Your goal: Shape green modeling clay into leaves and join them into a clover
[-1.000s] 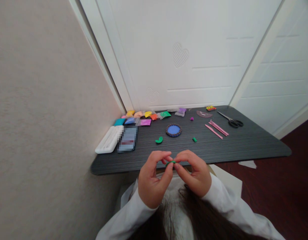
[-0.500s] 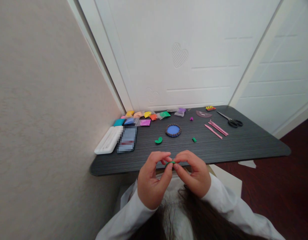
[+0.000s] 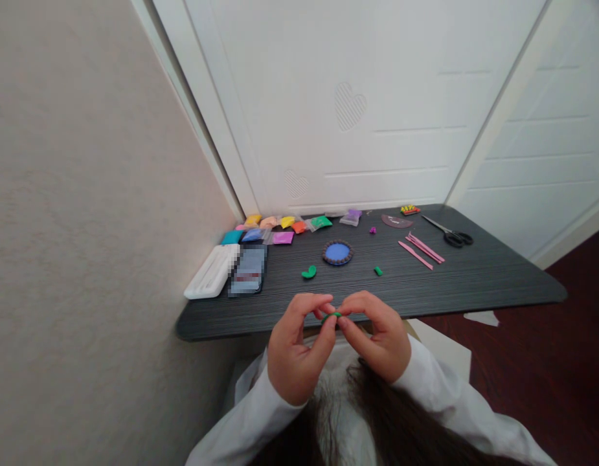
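Observation:
Between the fingertips of my left hand (image 3: 302,349) and my right hand (image 3: 374,336), a small strip of green clay (image 3: 332,316) is pinched just over the table's front edge. Fingers partly cover it. Beyond them lies a curved green clay piece (image 3: 309,272), left of centre, and a short green clay stub (image 3: 378,271) to the right. A blue oval disc (image 3: 337,252) ringed with dark brown beaded clay sits behind these pieces.
Several coloured clay packets (image 3: 282,238) line the table's back left. A white tray (image 3: 212,272) and a phone (image 3: 249,270) rest at left. Pink modelling tools (image 3: 416,255), black scissors (image 3: 455,238), a clear half-round piece (image 3: 396,222) and a purple bit (image 3: 373,230) lie right.

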Tool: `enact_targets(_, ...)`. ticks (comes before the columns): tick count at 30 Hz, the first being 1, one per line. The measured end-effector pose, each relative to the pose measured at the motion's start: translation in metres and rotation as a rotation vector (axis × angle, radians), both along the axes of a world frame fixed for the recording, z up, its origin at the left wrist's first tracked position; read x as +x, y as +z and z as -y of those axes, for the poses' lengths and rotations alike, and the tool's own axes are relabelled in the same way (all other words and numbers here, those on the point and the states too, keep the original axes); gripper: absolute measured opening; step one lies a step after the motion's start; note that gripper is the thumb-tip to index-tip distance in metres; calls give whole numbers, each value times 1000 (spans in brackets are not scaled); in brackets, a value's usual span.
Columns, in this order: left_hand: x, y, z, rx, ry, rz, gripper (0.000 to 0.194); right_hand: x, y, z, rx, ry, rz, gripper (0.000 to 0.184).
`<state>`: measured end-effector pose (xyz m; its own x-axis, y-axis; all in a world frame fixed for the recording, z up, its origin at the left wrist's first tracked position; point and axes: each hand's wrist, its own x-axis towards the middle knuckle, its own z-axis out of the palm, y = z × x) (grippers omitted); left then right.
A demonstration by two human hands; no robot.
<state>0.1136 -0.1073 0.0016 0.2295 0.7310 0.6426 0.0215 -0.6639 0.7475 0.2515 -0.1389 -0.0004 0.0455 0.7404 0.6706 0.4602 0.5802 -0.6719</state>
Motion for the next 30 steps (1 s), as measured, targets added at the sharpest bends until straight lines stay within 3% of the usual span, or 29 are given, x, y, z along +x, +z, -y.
enact_targets(30,-2,-5,-5,-80,10,8,38,3,-5,-1,-1,-51,-126,15)
